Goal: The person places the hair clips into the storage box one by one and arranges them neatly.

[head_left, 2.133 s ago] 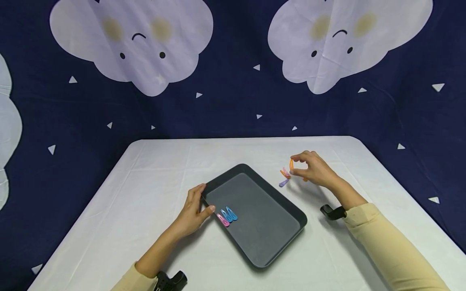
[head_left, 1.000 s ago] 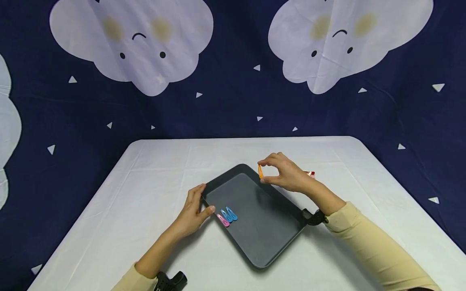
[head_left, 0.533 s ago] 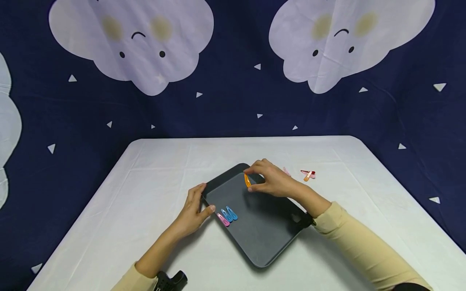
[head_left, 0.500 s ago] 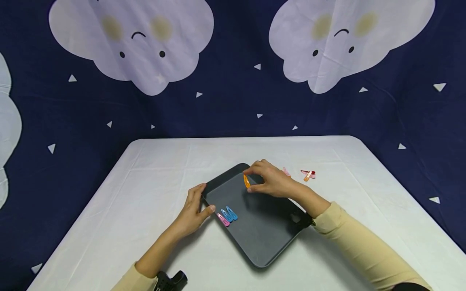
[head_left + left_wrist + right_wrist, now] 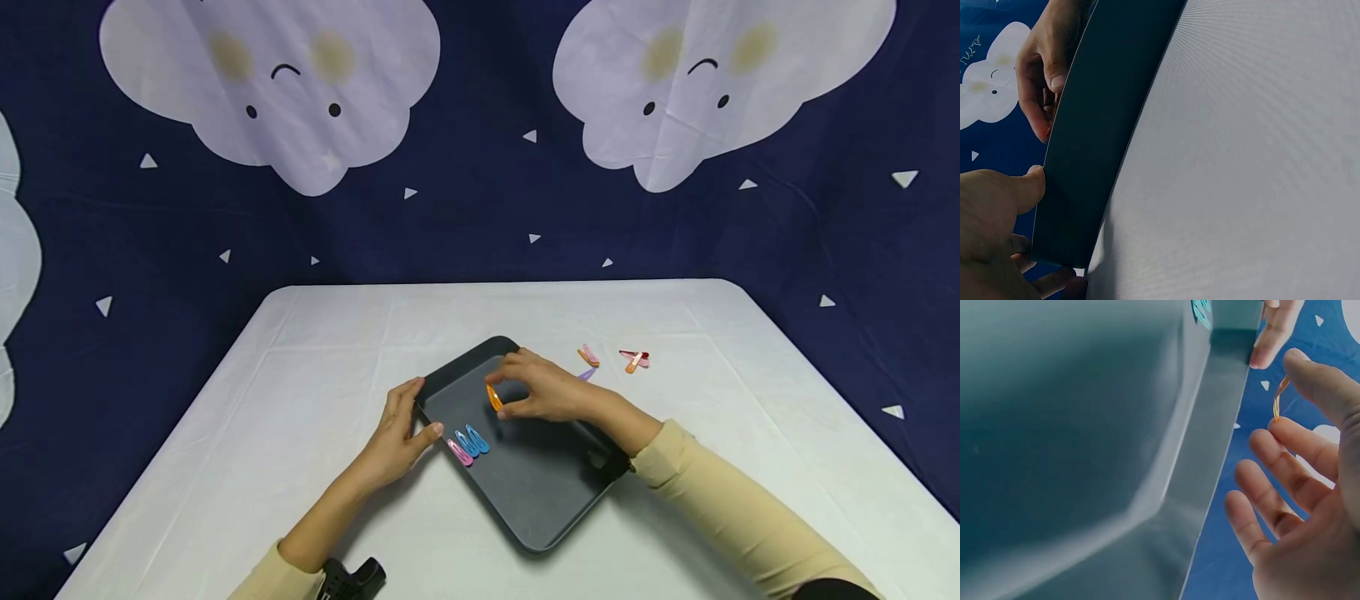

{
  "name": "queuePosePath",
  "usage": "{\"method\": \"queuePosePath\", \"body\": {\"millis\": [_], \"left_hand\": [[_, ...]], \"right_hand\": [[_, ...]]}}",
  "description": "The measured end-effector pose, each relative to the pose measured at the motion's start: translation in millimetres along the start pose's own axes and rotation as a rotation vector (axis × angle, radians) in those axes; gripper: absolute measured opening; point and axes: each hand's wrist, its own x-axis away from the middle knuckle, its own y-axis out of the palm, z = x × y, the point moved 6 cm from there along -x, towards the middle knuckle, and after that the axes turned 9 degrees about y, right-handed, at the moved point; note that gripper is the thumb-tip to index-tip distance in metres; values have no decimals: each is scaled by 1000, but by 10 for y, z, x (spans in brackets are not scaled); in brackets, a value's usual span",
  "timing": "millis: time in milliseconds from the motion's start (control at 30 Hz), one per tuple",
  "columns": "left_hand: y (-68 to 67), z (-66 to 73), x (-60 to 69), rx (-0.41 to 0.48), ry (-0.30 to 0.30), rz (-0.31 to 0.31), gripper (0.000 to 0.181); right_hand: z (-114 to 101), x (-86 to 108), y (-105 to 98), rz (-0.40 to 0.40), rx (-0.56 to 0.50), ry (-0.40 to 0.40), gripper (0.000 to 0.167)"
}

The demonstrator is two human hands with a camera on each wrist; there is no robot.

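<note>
In the head view my right hand (image 5: 543, 387) is above the dark grey tray (image 5: 525, 508), pinching an orange snap hair clip (image 5: 494, 397) between thumb and forefinger. The right wrist view has this orange clip (image 5: 1277, 400) edge-on between the fingertips, the other fingers spread. My left hand (image 5: 393, 437) rests against the tray's left corner, thumb at the rim and fingers loosely extended along the outside. Inside the tray near that thumb, a pink hair clip (image 5: 460, 453) and two blue hair clips (image 5: 472, 442) lie side by side in a row.
Right of the tray, on the white tabletop (image 5: 337, 350), lie loose hair clips: a pink and orange pair (image 5: 589, 357), a purple clip (image 5: 587, 375) partly behind my right hand, and a red, pink and orange cluster (image 5: 636, 360). A dark blue cloud-print cloth (image 5: 480, 208) hangs behind.
My right hand has carried the orange clip leftward from the loose clips, over the tray's rim and down toward the row. My left hand and the tray have stayed put.
</note>
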Motion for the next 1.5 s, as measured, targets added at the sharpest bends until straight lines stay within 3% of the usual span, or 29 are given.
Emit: {"method": "queuePosePath", "body": {"millis": [833, 1500], "left_hand": [[15, -21, -4, 3, 8, 9, 76], [19, -14, 0, 1, 18, 18, 76]], "right_hand": [[-81, -21, 307, -158, 26, 18, 46], [-48, -17, 429, -205, 73, 10, 47]]}}
